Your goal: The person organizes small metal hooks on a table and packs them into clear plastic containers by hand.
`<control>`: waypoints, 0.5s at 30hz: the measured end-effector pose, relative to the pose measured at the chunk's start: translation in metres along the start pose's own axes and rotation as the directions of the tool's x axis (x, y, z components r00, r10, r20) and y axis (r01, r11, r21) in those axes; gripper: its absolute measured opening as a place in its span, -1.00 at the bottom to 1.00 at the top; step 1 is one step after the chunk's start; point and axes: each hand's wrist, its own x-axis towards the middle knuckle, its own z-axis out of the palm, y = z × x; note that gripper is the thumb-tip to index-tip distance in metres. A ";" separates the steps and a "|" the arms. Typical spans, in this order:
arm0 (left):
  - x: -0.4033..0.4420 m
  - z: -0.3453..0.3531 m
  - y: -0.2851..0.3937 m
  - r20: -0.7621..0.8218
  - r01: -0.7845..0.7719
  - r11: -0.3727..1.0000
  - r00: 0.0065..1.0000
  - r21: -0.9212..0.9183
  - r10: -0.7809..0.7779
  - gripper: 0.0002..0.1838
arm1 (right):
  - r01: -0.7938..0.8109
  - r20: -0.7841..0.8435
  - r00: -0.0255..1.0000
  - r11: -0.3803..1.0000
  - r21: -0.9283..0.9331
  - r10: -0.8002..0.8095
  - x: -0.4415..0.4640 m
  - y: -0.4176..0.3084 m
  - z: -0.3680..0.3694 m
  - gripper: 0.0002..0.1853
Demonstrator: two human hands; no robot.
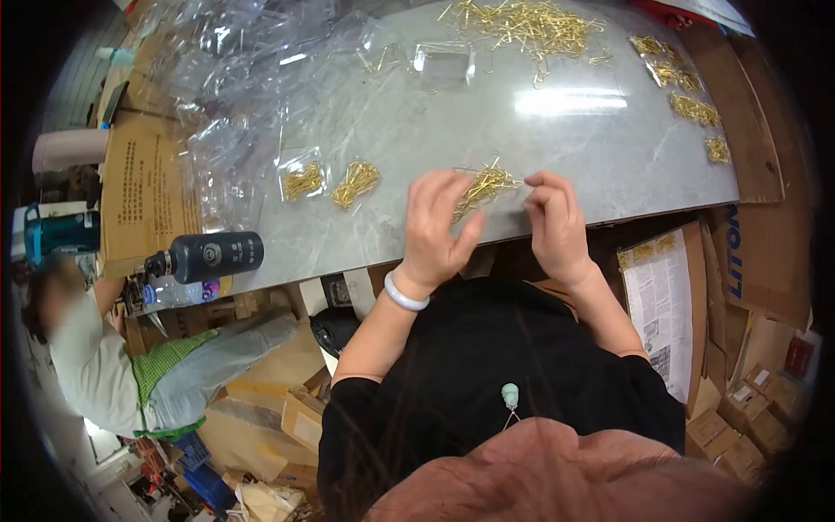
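A small heap of gold-coloured wire hooks (489, 186) lies near the table's front edge between my hands. My left hand (432, 228) is at its left side, fingers bent against the hooks and thumb held apart. On the other side my right hand (557, 224) has its fingers curled in a pinch, tips close to the ends of the hooks; whatever is between them is too small to make out. To the left lie a loose bundle of hooks (356, 184) and a clear bag of hooks (303, 181).
Clear plastic packaging (235, 78) covers the table's left side. A large hook pile (531, 28) lies at the back, with a clear plastic box (444, 63) nearby. Filled bags (694, 109) line the right edge. A dark bottle (216, 257) lies front left. Another person (96, 357) is at left.
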 end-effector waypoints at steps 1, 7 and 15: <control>-0.005 -0.007 0.005 -0.002 -0.032 0.999 0.999 0.005 0.032 -0.63 | 0.068 0.021 0.997 0.998 0.007 -0.068 -0.002 -0.005 0.000 -0.71; -0.053 -0.037 0.023 0.090 0.215 0.967 0.975 -0.138 -0.204 -0.83 | 0.266 0.206 0.934 0.954 0.137 -0.290 -0.011 -0.025 0.017 -0.60; -0.212 -0.097 -0.006 -0.349 0.693 0.402 0.227 -0.598 -0.909 -0.67 | 0.058 0.024 0.998 0.997 0.048 -0.060 0.001 0.011 0.009 -0.67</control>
